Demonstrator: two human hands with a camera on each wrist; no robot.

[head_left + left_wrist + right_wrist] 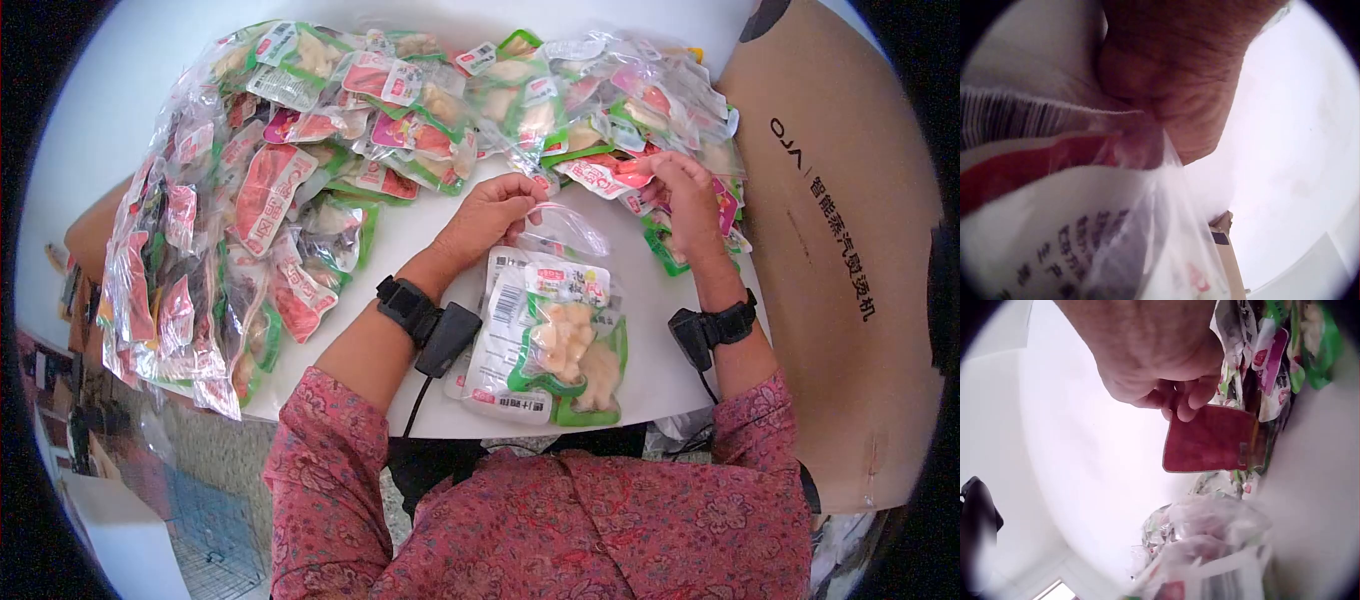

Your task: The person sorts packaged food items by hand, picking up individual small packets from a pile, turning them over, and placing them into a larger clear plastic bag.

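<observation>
A clear bag (505,335) holding small packs of pale food lies at the table's front, its mouth raised. The left hand (492,218) pinches the rim of that mouth; in the left wrist view the left hand (1175,87) is above the printed plastic (1041,231). Right of it, the right hand (685,200) pinches the edge of a red and white packet (603,176) by the pile. In the right wrist view the right hand (1160,369) has fingertips curled on the red packet (1210,439).
Heaped clear bags of red, green and white packets (265,195) cover the table's left and back. A large cardboard box (840,260) stands along the right side. White table surface (400,250) shows between the heap and the front bag.
</observation>
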